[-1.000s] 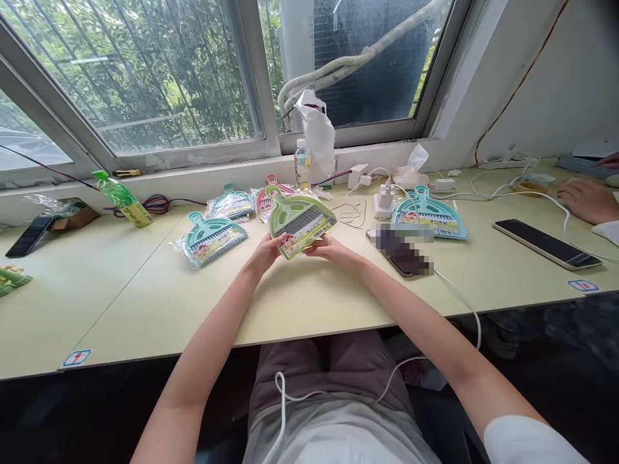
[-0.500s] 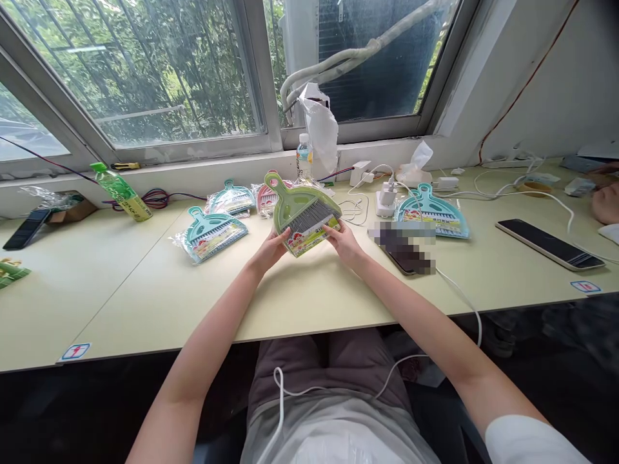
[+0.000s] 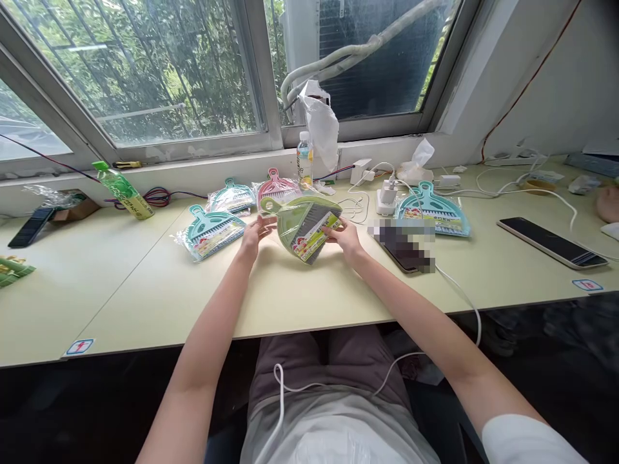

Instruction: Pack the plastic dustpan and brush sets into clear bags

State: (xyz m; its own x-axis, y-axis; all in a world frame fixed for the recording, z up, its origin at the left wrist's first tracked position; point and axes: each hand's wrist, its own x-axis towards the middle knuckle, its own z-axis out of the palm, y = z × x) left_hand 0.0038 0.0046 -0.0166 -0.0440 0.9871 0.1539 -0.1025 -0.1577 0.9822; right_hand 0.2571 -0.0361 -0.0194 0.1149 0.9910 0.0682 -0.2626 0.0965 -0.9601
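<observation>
A green dustpan (image 3: 286, 225) with a grey-bristled brush (image 3: 316, 222) and a printed label is held tilted above the table, its handle pointing up and left. My right hand (image 3: 345, 240) grips the right edge of the set, thumb over the label. At the handle end, my left hand (image 3: 256, 235) has its fingers curled against the dustpan just below the handle; part of that contact is hidden. Just left of this hand lies a wrapped teal dustpan set (image 3: 213, 233). Behind are another teal set (image 3: 231, 196) and a pink set (image 3: 276, 188).
A teal dustpan set (image 3: 432, 212) lies to the right, beside a charger block (image 3: 385, 198) with white cables. Phones rest nearby, one of them (image 3: 551, 241) farther right. A green bottle (image 3: 123, 190) leans at the back left; a clear bottle (image 3: 304, 158) stands by the window.
My left hand has shifted from the dustpan's lower left corner up and left to the handle end. The green set has turned, its handle swinging left and down. My right hand keeps its hold.
</observation>
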